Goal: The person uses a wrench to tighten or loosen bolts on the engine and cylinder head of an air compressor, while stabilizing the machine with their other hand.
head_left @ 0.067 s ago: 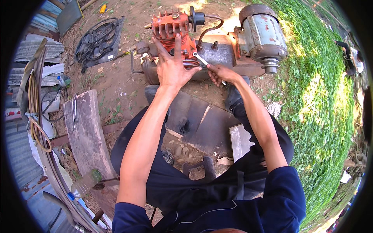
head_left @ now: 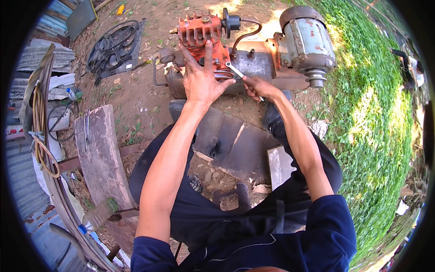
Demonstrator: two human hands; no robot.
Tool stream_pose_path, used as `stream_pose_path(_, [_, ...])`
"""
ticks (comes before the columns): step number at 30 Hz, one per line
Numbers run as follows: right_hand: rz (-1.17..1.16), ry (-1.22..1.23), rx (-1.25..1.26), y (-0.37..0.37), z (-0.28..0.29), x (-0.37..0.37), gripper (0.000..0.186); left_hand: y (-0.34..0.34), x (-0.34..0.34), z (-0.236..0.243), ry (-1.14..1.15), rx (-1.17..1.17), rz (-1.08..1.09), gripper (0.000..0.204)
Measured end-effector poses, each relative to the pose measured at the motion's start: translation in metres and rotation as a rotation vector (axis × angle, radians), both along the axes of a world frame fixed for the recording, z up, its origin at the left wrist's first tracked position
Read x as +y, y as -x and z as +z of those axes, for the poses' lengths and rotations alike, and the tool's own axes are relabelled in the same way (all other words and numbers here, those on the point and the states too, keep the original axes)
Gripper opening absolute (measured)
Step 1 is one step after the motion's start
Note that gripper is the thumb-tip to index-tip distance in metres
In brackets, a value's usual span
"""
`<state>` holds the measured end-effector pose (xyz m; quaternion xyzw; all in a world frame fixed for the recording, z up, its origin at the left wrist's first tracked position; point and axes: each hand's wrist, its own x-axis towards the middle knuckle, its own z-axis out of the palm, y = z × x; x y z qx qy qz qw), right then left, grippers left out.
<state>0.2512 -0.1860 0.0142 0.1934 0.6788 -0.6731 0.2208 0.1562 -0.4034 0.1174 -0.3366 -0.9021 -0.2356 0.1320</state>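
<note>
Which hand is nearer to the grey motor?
Right. The right hand, gripping a wrench, is left of the motor; the left hand is farther left, at the red compressor.

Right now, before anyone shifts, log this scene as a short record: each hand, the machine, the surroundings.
Left hand: spread against the red compressor
Right hand: gripping a wrench
Wrench end: ring at the compressor's lower right; seating on a bolt too small to tell
Machine: compressor at left, grey motor at right, rusty tank between
Left side: plank, bottle, tan hose
Beyond plank: coiled black cable
Right side: grass
</note>
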Motion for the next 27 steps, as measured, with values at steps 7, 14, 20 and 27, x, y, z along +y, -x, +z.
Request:
stream_pose_path(7, [-0.16, 0.058, 0.002, -0.013, -0.001, -0.007, 0.047, 0.002, -0.002, 0.0, 0.012, 0.026, -0.001, 0.139])
stream_pose_path(14, [-0.333, 0.016, -0.012, -0.027, -0.013, -0.036, 0.049, -0.006, 0.005, -0.001, 0.057, -0.055, 0.009, 0.141])
stream_pose_path(20, [-0.491, -0.596, 0.032, -0.017, -0.029, -0.093, 0.055, -0.007, 0.001, 0.001, 0.059, -0.092, 0.034, 0.143])
stream_pose_path(27, [-0.312, -0.764, -0.015, -0.009, 0.022, -0.074, 0.063, 0.001, 0.006, 0.003, 0.124, 0.022, 0.051, 0.144])
